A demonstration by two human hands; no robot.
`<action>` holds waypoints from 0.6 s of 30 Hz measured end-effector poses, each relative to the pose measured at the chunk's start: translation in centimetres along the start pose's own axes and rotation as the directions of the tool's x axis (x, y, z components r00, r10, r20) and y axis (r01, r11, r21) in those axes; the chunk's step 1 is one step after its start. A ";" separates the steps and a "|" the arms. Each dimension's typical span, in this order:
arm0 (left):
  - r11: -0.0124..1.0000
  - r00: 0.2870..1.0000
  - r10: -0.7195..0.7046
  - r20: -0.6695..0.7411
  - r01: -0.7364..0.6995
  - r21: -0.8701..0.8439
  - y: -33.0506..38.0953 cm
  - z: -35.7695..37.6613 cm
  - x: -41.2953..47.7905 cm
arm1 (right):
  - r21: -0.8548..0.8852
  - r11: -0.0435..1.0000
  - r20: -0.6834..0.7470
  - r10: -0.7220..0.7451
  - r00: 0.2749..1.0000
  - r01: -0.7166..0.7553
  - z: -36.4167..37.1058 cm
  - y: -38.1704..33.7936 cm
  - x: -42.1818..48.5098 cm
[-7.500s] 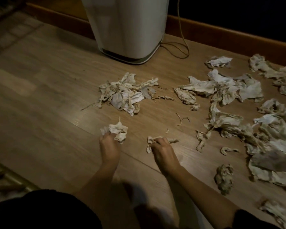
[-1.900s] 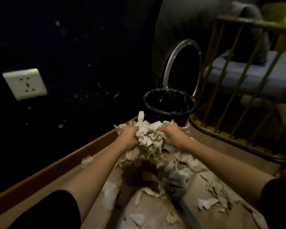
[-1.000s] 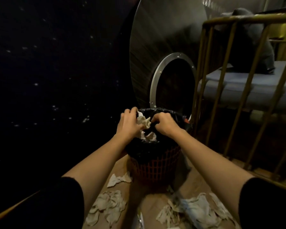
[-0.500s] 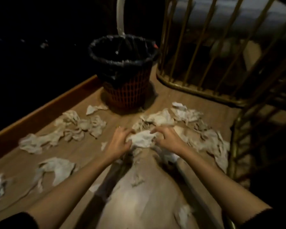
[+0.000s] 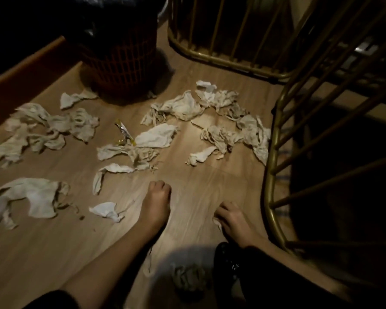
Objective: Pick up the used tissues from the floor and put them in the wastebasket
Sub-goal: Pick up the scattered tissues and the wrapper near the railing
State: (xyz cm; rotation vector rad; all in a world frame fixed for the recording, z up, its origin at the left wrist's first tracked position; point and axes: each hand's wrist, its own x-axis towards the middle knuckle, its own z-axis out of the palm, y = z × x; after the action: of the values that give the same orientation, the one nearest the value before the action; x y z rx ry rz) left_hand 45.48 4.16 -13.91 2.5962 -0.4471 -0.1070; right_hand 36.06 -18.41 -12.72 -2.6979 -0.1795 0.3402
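Used tissues lie scattered over the wooden floor: a flat one [image 5: 156,136] in the middle, a cluster [image 5: 221,121] to the right, a spread [image 5: 49,128] on the left and a small white one [image 5: 106,210] beside my left wrist. The red lattice wastebasket [image 5: 123,61] with a black liner stands at the top, its rim out of frame. My left hand [image 5: 157,204] rests on bare floor with its fingers curled and nothing visible in it. My right hand [image 5: 232,219] presses down near the railing, and a small pale tissue scrap [image 5: 217,224] shows under its fingers.
A gold metal railing [image 5: 271,166] curves along the right, close to my right hand, and another railing section [image 5: 221,56] stands behind the tissues. A wooden skirting board [image 5: 25,70] runs along the left. A foil wrapper [image 5: 124,132] lies among the tissues. A crumpled tissue [image 5: 188,279] sits in shadow near me.
Both hands have left the white tissue in the middle and drawn back toward me. The view has tilted down, so the wastebasket's rim is now cut off.
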 end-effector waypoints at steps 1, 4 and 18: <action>0.999 0.999 0.039 0.011 -0.039 -0.034 -0.2 0.0 -0.2 | 0.022 1.000 0.004 0.020 1.000 -0.020 -0.4 0.0 0.6; 0.978 0.979 0.194 0.064 -0.187 -0.094 -0.1 -1.0 -1.7 | 0.082 0.995 -0.045 0.060 0.997 -0.057 -2.5 -1.7 2.6; 0.813 0.746 0.578 0.331 -0.559 -0.161 -6.6 -3.5 -17.7 | -0.049 0.804 0.459 -0.509 0.728 0.593 5.1 -7.7 -5.0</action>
State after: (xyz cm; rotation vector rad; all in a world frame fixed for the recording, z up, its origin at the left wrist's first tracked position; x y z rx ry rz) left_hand 31.33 17.12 -14.21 2.2631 -1.3387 -0.3881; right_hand 29.34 -10.32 -12.92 -2.5414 -1.1830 0.7459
